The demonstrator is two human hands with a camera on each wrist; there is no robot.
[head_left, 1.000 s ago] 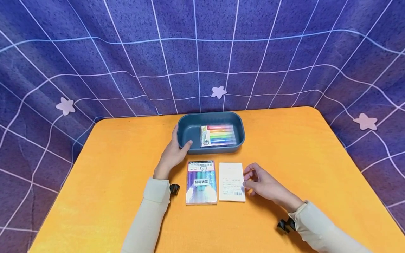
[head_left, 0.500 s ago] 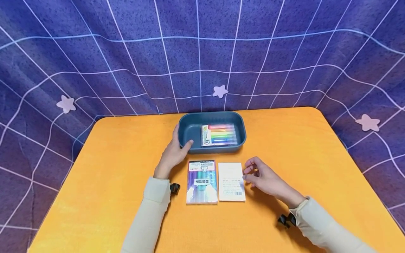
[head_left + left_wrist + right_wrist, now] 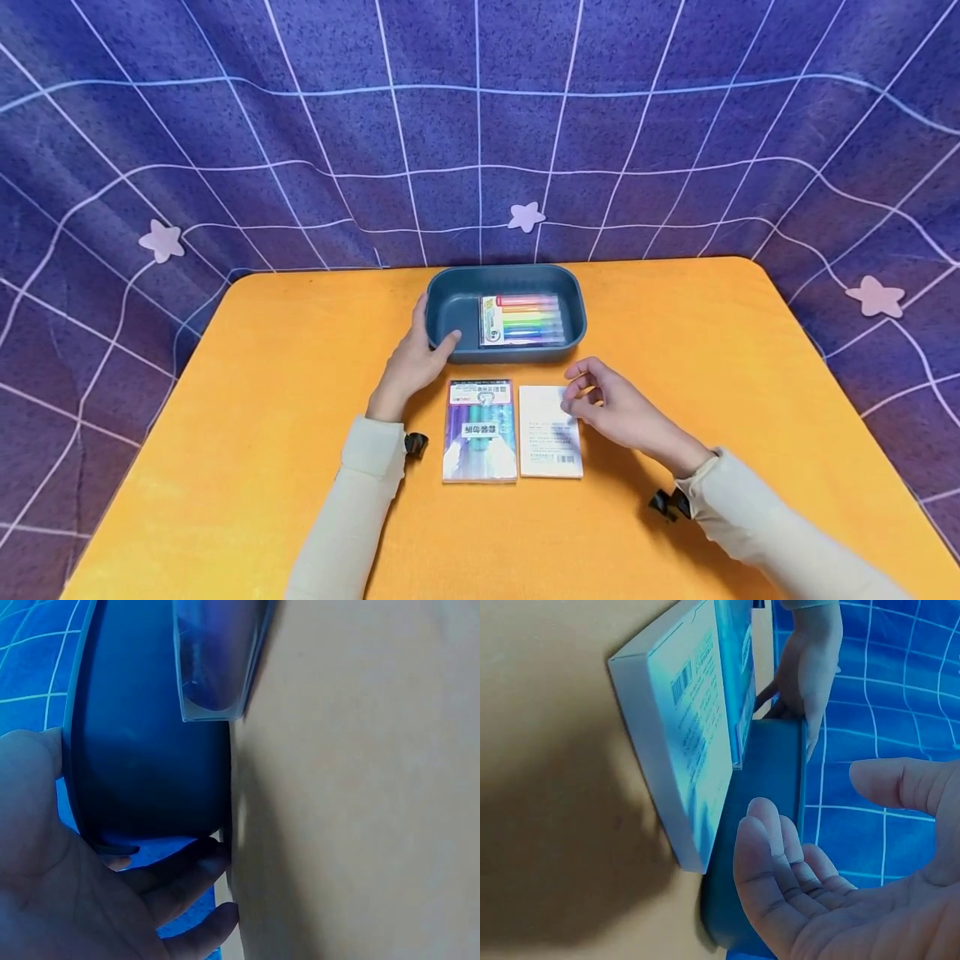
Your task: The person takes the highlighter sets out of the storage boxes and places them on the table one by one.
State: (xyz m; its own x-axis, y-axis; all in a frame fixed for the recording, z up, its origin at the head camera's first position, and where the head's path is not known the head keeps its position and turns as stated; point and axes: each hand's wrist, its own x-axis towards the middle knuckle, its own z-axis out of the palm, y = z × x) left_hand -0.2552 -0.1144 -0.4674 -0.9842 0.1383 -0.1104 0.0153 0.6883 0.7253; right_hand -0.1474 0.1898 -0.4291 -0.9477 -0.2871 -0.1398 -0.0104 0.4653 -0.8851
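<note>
The bin (image 3: 517,356) is gripped by the left fingers (image 3: 181,892); the white box (image 3: 543,429) could be skewed if brushed by the half-curled, empty right fingers (image 3: 756,862).

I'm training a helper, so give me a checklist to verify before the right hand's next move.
1. Left hand gripping the dark blue rectangular plastic-looking tray: ok, at its left end.
2. Clear flat plastic pack of rainbow-coloured pens inside the tray: ok, toward the right.
3. White rectangular cardboard-looking box lying flat on the orange table: ok.
4. Right hand holding the white box: not ok, it holds nothing.
5. Box contents: cannot tell.
</note>
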